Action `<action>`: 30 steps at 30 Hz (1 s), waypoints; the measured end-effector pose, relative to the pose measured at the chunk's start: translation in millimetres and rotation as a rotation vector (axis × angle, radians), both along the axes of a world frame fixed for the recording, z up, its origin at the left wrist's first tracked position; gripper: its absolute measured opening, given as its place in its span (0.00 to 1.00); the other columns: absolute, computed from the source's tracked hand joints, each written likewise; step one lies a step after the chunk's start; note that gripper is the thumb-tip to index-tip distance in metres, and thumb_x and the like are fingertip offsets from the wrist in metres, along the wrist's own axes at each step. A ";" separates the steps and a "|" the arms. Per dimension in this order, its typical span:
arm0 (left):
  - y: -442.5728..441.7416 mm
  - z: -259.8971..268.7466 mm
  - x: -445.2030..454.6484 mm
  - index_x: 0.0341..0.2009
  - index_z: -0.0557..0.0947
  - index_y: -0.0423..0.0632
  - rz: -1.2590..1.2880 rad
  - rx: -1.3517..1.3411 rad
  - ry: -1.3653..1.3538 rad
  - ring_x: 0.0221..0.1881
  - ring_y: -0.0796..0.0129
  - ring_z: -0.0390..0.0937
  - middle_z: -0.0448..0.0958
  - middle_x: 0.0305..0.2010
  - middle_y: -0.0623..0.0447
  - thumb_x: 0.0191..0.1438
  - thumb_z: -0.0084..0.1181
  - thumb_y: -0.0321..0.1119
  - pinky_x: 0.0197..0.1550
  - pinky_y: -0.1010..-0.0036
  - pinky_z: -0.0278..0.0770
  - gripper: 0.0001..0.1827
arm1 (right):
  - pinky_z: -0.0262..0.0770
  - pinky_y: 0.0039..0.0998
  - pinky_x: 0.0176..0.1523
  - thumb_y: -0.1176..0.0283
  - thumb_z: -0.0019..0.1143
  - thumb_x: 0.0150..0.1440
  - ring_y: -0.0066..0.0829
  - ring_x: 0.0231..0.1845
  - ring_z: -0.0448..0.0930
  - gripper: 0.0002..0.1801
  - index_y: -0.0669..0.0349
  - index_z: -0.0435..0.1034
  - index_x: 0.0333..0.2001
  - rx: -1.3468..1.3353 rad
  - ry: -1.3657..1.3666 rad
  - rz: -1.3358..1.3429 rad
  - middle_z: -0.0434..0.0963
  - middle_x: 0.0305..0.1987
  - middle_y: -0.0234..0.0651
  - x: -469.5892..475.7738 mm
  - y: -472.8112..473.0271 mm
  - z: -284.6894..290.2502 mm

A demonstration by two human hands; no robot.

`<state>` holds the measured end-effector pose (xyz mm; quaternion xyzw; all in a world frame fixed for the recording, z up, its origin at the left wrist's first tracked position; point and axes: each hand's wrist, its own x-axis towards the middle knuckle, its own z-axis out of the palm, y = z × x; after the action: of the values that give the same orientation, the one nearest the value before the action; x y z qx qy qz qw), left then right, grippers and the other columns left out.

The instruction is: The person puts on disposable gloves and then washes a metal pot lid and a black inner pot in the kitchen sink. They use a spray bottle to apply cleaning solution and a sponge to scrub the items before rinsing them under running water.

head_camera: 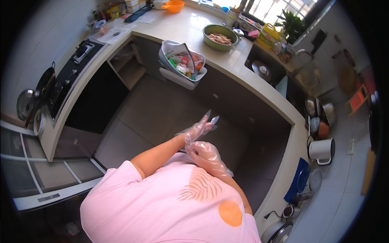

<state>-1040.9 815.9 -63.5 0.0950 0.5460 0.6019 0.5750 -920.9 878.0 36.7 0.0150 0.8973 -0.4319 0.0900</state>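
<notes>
Both of my hands wear loose, clear disposable plastic gloves. My left hand (199, 129) reaches out over the floor with its fingers stretched, and the glove's empty tips (214, 120) stick out beyond them. At the left wrist, my right hand (205, 152) is bent in and its fingers close on the left glove's cuff (189, 137). Part of the right fingers is hidden behind the glove film. On the counter ahead stands a green basin (213, 45) holding pieces of raw meat (219, 38).
A trash bin (162, 54) full of waste hangs on the cabinet front. The pale counter (188, 25) wraps around me, with a gas stove (73, 71) at left and a sink (252, 57) at right. An orange colander (174, 6) and a white kettle (319, 150) stand on it.
</notes>
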 end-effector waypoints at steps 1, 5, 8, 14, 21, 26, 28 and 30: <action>4.5 16.1 3.0 0.67 0.53 0.57 0.026 -0.009 -0.156 0.60 0.54 0.59 0.53 0.68 0.52 0.45 0.20 0.81 0.66 0.59 0.45 0.53 | 0.73 0.37 0.38 0.63 0.50 0.55 0.45 0.33 0.78 0.12 0.59 0.75 0.33 -0.011 0.011 -0.015 0.78 0.32 0.43 4.2 0.8 -2.9; -12.1 19.0 -6.2 0.66 0.54 0.59 0.131 0.584 -0.680 0.64 0.41 0.54 0.50 0.69 0.47 0.50 0.24 0.75 0.62 0.42 0.49 0.46 | 0.70 0.29 0.33 0.66 0.55 0.55 0.26 0.27 0.74 0.10 0.63 0.73 0.32 -0.258 0.262 -0.123 0.76 0.25 0.36 10.0 25.7 19.4; -20.0 54.7 -8.7 0.64 0.61 0.60 0.110 0.727 -0.801 0.64 0.32 0.50 0.50 0.69 0.46 0.53 0.26 0.71 0.59 0.35 0.49 0.41 | 0.66 0.19 0.32 0.60 0.56 0.56 0.13 0.27 0.68 0.14 0.60 0.71 0.37 -0.583 0.281 -0.686 0.71 0.26 0.25 18.5 85.2 25.8; -7.7 84.3 0.3 0.64 0.61 0.60 -0.073 0.680 -0.740 0.64 0.32 0.50 0.54 0.68 0.45 0.55 0.27 0.70 0.60 0.35 0.48 0.39 | 0.69 0.22 0.38 0.65 0.57 0.55 0.15 0.33 0.71 0.14 0.66 0.72 0.37 -0.694 0.240 -0.776 0.73 0.30 0.27 12.0 96.7 -6.7; -8.0 79.1 1.8 0.65 0.57 0.62 -0.033 0.691 -0.713 0.65 0.34 0.49 0.51 0.69 0.47 0.55 0.24 0.70 0.61 0.36 0.46 0.39 | 0.65 0.17 0.31 0.72 0.56 0.56 0.11 0.29 0.67 0.06 0.63 0.72 0.34 -0.450 0.343 -0.875 0.72 0.28 0.23 19.9 101.1 -19.6; 6.3 87.1 -4.5 0.65 0.57 0.66 0.063 0.758 -0.668 0.66 0.39 0.50 0.49 0.70 0.55 0.51 0.28 0.73 0.61 0.37 0.46 0.41 | 0.71 0.31 0.35 0.67 0.53 0.55 0.36 0.29 0.76 0.09 0.63 0.72 0.34 0.037 0.506 -1.076 0.74 0.30 0.42 35.7 101.2 46.3; 17.2 80.6 -10.5 0.66 0.54 0.65 0.139 0.727 -0.649 0.65 0.42 0.52 0.45 0.71 0.56 0.52 0.29 0.73 0.60 0.38 0.49 0.42 | 0.73 0.34 0.36 0.55 0.61 0.49 0.40 0.31 0.77 0.19 0.61 0.72 0.34 0.146 0.381 -0.750 0.75 0.32 0.42 43.8 78.5 77.8; 33.4 74.6 -10.4 0.67 0.50 0.66 0.163 0.655 -0.588 0.64 0.45 0.54 0.44 0.71 0.56 0.51 0.30 0.73 0.60 0.39 0.51 0.43 | 0.74 0.35 0.44 0.49 0.60 0.47 0.42 0.43 0.77 0.30 0.66 0.71 0.42 0.286 0.443 -0.379 0.75 0.41 0.46 35.1 50.4 73.6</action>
<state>-1051.3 849.4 11.1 0.0537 0.1458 0.7878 0.5960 -885.8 928.4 110.3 0.0997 0.9278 -0.3035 -0.1925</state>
